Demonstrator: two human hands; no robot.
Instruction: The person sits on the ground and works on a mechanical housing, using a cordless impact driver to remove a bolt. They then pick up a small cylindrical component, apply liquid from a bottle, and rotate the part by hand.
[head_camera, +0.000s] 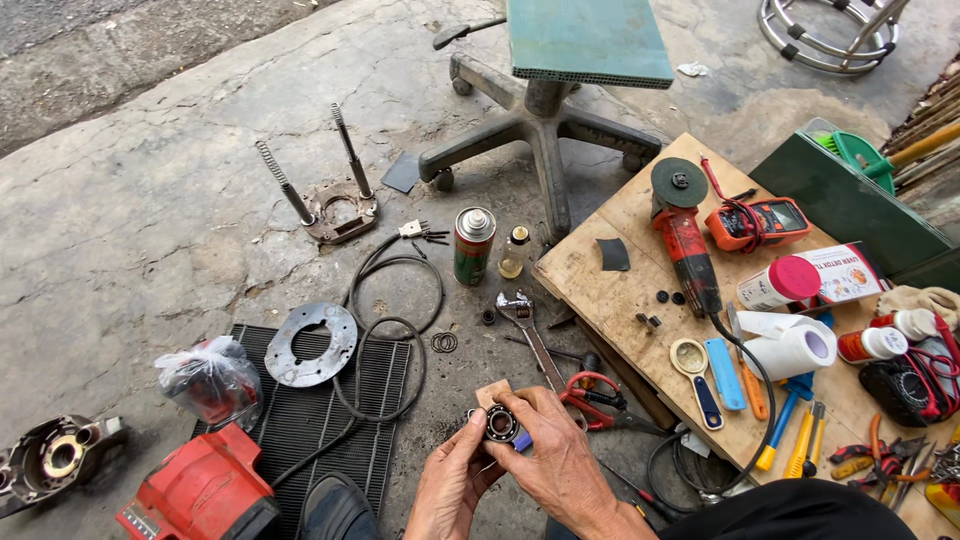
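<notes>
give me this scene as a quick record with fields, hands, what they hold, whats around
setting: cracked concrete floor, low wooden board
left hand: fingers on the bearing's left side
right hand: grip on the bearing from the right
held: round metal bearing
near hands: red-handled pliers, adjustable wrench, spray can
on board: red angle grinder, multimeter, tape roll
left of hands: metal disc, red tool housing

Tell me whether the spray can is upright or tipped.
Upright: the spray can stands on its base on the concrete, cap on top, beside a small bottle.
</notes>
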